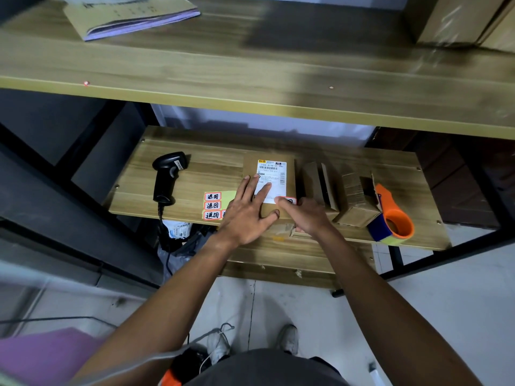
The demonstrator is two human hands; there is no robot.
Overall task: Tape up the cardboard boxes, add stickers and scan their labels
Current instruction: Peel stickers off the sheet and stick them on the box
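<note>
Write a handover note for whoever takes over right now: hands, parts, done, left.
Left hand: flat on the labelled box, steadying it.
Right hand: one digit presses a red-bordered sticker at the lower right corner of the label; its grip is unclear.
Sticker sheet lies left of the box and the scanner further left. Two smaller boxes sit to the right, then the tape dispenser.
Done: sticker going on. Taping: cannot tell.
Left: scan this label, probably then the smaller boxes.
</note>
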